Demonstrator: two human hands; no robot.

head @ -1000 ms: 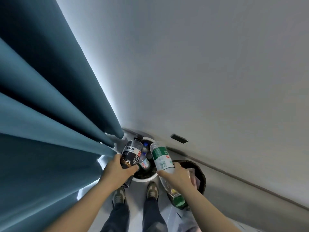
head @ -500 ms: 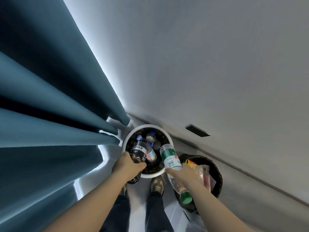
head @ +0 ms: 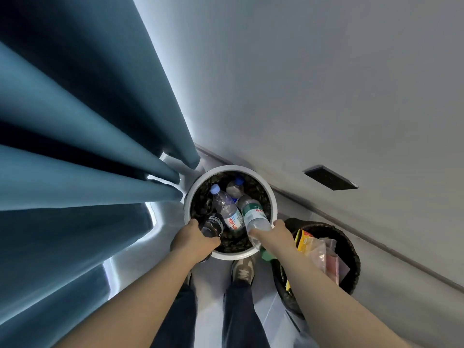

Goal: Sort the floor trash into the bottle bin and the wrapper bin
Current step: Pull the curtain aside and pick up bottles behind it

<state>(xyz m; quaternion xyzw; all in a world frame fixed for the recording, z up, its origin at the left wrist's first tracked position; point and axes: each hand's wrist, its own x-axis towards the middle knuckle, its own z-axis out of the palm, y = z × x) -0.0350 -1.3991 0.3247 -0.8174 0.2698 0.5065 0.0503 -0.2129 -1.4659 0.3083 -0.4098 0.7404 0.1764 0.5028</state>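
Observation:
A round white bottle bin (head: pixel 198 187) stands by the wall and holds clear plastic bottles with blue caps (head: pixel 227 207). My left hand (head: pixel 193 241) grips a black-labelled bottle (head: pixel 213 225) over the bin's near rim. My right hand (head: pixel 277 237) holds a clear bottle with a green and white label (head: pixel 254 214), bottom end over the bin, green cap toward me. To the right stands a dark wrapper bin (head: pixel 347 239) with yellow, pink and clear wrappers (head: pixel 317 249) inside.
Blue curtains (head: pixel 75 146) hang on the left, almost reaching the white bin. A grey wall with a dark rectangular plate (head: pixel 330 177) runs behind both bins. My shoes (head: pixel 243 270) and dark trousers stand on the pale floor just before the bins.
Both hands have moved forward and lower with their bottles, which now tilt into the white bin's opening. The view has dropped, and both bins show more fully.

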